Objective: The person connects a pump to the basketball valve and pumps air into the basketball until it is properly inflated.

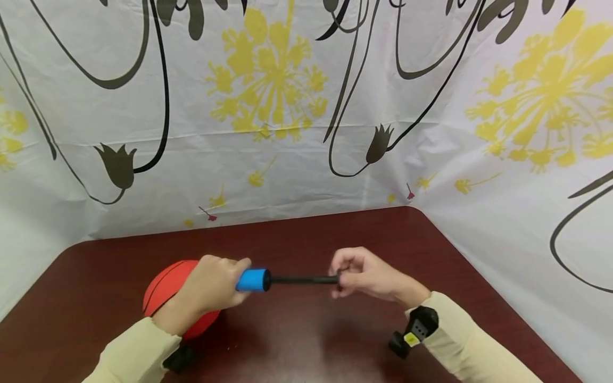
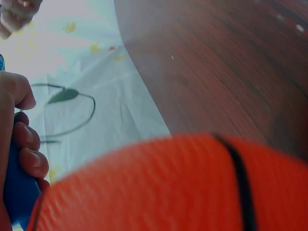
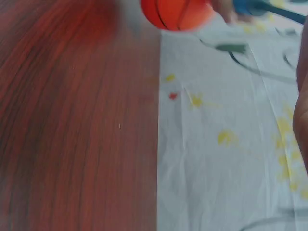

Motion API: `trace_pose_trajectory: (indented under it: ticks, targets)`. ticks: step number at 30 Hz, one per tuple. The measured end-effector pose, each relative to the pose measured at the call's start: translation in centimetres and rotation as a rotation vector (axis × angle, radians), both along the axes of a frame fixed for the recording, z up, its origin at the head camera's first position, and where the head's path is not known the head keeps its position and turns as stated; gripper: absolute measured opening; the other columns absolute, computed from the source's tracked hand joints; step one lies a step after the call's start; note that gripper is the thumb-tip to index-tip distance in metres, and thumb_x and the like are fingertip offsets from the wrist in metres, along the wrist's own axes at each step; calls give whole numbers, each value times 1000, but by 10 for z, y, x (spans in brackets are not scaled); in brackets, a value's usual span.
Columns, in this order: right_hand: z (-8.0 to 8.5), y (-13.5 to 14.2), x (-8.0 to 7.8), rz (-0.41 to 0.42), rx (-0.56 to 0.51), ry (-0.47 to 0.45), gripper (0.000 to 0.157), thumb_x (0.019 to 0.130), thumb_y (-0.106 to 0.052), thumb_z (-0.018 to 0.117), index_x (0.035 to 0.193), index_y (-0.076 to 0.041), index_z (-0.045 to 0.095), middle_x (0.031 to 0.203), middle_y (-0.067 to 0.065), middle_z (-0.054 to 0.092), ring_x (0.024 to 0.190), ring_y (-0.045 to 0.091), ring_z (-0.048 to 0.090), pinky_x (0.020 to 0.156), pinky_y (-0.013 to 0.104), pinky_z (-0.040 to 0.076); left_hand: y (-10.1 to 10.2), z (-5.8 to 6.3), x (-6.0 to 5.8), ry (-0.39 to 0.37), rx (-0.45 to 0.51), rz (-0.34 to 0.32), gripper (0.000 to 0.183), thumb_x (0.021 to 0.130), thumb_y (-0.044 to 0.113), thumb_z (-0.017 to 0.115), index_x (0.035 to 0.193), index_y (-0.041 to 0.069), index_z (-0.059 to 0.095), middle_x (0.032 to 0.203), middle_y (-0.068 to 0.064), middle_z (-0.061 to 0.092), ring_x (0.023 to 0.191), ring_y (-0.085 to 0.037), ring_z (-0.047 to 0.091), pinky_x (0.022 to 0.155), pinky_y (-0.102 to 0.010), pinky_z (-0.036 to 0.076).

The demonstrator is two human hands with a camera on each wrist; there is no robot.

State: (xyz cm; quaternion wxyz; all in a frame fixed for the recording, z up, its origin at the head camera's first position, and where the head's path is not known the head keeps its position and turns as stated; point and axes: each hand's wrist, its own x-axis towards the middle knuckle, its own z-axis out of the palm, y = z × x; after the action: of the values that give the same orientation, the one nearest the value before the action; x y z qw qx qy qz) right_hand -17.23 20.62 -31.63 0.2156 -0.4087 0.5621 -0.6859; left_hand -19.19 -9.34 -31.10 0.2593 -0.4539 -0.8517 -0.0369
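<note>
My left hand (image 1: 213,282) grips the blue barrel (image 1: 253,280) of what looks like a small ball pump, held sideways above the table. In the left wrist view its fingers (image 2: 31,161) curl round the blue barrel (image 2: 19,197). A thin black rod (image 1: 304,280) runs out of the barrel to the right. At the rod's far end my right hand (image 1: 366,274) pinches the dark end piece, partly hidden by its fingers. A red-orange basketball (image 1: 165,284) with black lines sits behind and below the left hand and forearm, which cover part of it.
The dark red-brown table (image 1: 306,335) has rounded far corners. Behind it and along the right side hangs a white sheet (image 1: 287,181) with yellow and grey flower prints. A black wrist device (image 1: 416,330) is strapped over the right sleeve.
</note>
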Motion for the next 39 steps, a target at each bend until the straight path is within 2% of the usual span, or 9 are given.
trace_pose_trajectory:
  ticks: [4,8,14,17,22,25,30,36,39]
  targets:
    - [-7,4,0,-3,-56,18,5,86,-12,55,90,-9,54,82,1,62,75,11,62,63,21,49,0,2,3,-12,-15,31,30,61,27,72,72,10,49,51,6,46,39,-5,39,39,-21,34]
    - [-16,-22,0,-13,-80,38,7,84,-8,57,86,-4,51,82,1,60,74,12,64,61,24,50,13,6,8,-15,-34,21,29,60,27,71,69,12,48,50,6,45,39,-6,39,39,-22,32]
    - [-17,-53,1,-18,-64,76,32,85,-12,57,84,13,38,75,11,58,73,16,65,59,37,51,23,9,14,-21,-22,16,28,59,27,71,70,12,51,51,5,48,41,-6,40,41,-22,34]
    - [-15,-49,4,-55,-44,58,30,85,-9,56,85,14,38,75,8,61,73,16,64,60,35,51,23,6,14,-33,-17,1,27,61,27,70,70,12,49,50,6,45,40,-5,38,40,-20,32]
    - [-13,-25,14,-38,-59,-10,3,85,-1,51,88,0,50,80,1,62,73,12,63,63,24,50,19,2,12,-14,-10,-52,29,63,28,70,73,12,48,51,7,48,40,-3,37,40,-18,31]
    - [-11,-9,17,-7,-136,-30,5,88,-7,51,92,-8,54,82,1,61,74,10,62,63,20,48,12,1,9,1,6,-38,32,62,30,72,75,11,49,52,7,49,39,-3,37,39,-18,31]
    - [-13,4,16,41,-211,-56,9,90,-13,49,95,-8,53,83,1,61,77,7,60,65,16,47,1,-1,5,14,24,2,35,60,31,73,75,11,48,51,8,46,39,-3,36,39,-19,31]
    - [-19,-27,5,-75,-136,41,3,86,-5,53,90,-5,53,82,0,59,73,10,63,62,22,49,9,2,7,42,7,26,31,60,28,71,69,12,45,48,7,42,38,-6,37,38,-21,31]
    - [-16,-49,-2,-85,-122,87,20,85,-10,57,88,7,47,78,5,61,72,13,64,62,30,51,16,5,10,49,25,34,32,60,28,71,70,11,46,48,6,41,38,-6,37,38,-22,32]
